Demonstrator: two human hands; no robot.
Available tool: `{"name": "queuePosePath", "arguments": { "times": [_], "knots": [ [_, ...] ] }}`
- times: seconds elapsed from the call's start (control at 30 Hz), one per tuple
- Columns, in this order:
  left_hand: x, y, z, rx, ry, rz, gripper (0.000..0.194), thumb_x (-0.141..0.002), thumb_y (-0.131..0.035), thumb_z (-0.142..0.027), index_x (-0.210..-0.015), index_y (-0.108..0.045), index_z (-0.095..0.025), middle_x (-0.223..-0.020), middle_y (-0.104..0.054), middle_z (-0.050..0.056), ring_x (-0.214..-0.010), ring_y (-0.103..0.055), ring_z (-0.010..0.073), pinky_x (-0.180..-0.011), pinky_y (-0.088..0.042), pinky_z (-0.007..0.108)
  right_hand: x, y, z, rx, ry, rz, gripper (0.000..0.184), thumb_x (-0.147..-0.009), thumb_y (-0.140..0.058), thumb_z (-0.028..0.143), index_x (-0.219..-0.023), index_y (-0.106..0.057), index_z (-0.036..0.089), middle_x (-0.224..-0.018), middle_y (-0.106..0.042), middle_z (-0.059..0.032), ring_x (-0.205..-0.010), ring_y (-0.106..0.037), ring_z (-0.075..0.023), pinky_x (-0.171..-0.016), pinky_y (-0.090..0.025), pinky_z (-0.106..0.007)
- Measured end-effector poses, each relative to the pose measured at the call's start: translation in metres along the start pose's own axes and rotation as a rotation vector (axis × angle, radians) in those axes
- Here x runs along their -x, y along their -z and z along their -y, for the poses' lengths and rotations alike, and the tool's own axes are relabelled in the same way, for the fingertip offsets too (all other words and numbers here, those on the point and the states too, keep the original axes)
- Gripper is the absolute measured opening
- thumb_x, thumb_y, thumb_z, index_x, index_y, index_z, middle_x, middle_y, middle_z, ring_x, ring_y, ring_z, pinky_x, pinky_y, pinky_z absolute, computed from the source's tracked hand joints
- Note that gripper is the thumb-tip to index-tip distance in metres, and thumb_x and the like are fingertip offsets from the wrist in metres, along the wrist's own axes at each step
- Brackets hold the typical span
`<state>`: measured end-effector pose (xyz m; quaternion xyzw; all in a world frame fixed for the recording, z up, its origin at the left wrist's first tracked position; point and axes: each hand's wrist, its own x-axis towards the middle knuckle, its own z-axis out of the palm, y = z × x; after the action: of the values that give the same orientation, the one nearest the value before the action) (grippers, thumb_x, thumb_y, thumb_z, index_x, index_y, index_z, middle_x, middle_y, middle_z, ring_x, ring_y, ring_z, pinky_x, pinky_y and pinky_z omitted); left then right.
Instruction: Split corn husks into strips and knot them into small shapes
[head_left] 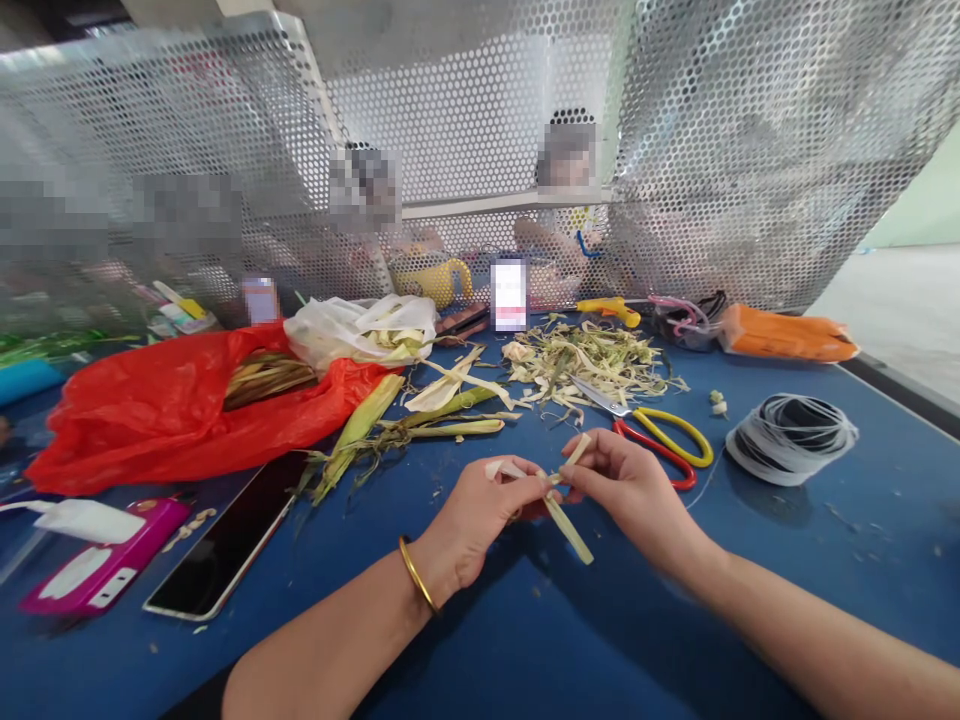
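Observation:
Over the near middle of the blue table, my left hand [491, 505] and my right hand [626, 485] are pinched close together on pale corn husk strips [568, 530]. One strip hangs down to the right below the fingers, and another end sticks up by my right thumb. Where the strips cross, my fingertips partly hide them. Just beyond my right hand lie scissors [671, 435] with one yellow and one red handle. Behind them is a heap of husk scraps [592, 360]. Longer green and cream husks [367, 420] lie to the left of the heap.
A red plastic bag [172, 410] with dried husks and a white bag [322, 330] lie at left. Nearer are a phone [225, 545] and a magenta power bank [109, 565]. A spool of clear line [791, 437] and an orange packet [787, 333] are at right. Perforated mesh [472, 120] stands behind, people beyond.

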<state>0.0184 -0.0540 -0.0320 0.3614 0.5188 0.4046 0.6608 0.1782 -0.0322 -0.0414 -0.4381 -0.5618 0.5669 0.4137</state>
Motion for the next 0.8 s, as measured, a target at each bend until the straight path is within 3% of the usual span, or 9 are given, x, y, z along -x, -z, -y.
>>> {"name": "queuePosePath", "arguments": {
  "times": [0.1,0.2,0.3,0.4,0.5,0.8],
  "knots": [
    [-0.002,0.001,-0.001,0.024,0.022,-0.030,0.020,-0.062,-0.077,-0.027,-0.071,-0.064,-0.014,-0.071,-0.069,0.006,-0.071,-0.065,0.0179,-0.072,-0.047,0.029,-0.003,0.007,0.002,0.156,0.089,-0.068,0.024,-0.078,-0.061,0.031,-0.097,-0.054,0.018,-0.074,-0.064,-0.0011,-0.067,-0.063,-0.0167,-0.065,-0.052,-0.032],
    [-0.003,0.003,-0.001,0.040,0.013,-0.032,0.020,-0.061,-0.077,-0.027,-0.070,-0.064,-0.015,-0.069,-0.069,0.005,-0.070,-0.065,0.0181,-0.074,-0.048,0.031,-0.003,0.015,0.009,0.522,0.412,-0.145,0.040,-0.080,-0.060,0.025,-0.119,-0.051,0.021,-0.113,-0.062,-0.0107,-0.102,-0.060,-0.0242,-0.086,-0.048,-0.041],
    [-0.002,0.003,-0.001,0.017,-0.002,-0.011,0.018,-0.062,-0.077,-0.027,-0.069,-0.065,-0.015,-0.067,-0.067,0.003,-0.068,-0.063,0.0168,-0.073,-0.048,0.030,-0.002,0.018,0.013,0.800,0.647,0.042,0.028,-0.083,-0.060,0.021,-0.111,-0.060,0.025,-0.117,-0.064,-0.0082,-0.122,-0.049,-0.0271,-0.101,-0.037,-0.046],
    [-0.002,0.003,-0.001,-0.007,-0.008,0.027,0.017,-0.063,-0.076,-0.027,-0.068,-0.066,-0.014,-0.067,-0.065,0.002,-0.068,-0.061,0.0159,-0.072,-0.048,0.030,-0.001,0.015,0.010,0.805,0.575,0.189,0.011,-0.088,-0.057,0.022,-0.096,-0.064,0.025,-0.095,-0.071,-0.0026,-0.102,-0.062,-0.0217,-0.103,-0.034,-0.047],
    [-0.003,0.005,0.000,-0.002,0.002,0.056,0.019,-0.063,-0.077,-0.029,-0.069,-0.067,-0.014,-0.066,-0.064,0.002,-0.069,-0.062,0.0168,-0.070,-0.048,0.029,-0.001,0.012,0.005,0.739,0.497,0.184,0.011,-0.090,-0.054,0.024,-0.085,-0.064,0.025,-0.080,-0.071,0.0020,-0.074,-0.065,-0.0148,-0.104,-0.033,-0.046],
    [-0.003,0.010,0.003,0.076,0.040,0.192,0.018,-0.072,-0.069,-0.031,-0.077,-0.069,-0.015,-0.078,-0.069,0.007,-0.074,-0.061,0.0169,-0.073,-0.047,0.029,-0.001,0.013,0.011,0.743,0.562,0.137,0.013,-0.086,-0.056,0.018,-0.076,-0.063,0.023,-0.072,-0.068,0.0010,-0.071,-0.060,-0.0156,-0.088,-0.042,-0.036]
  ]
}}
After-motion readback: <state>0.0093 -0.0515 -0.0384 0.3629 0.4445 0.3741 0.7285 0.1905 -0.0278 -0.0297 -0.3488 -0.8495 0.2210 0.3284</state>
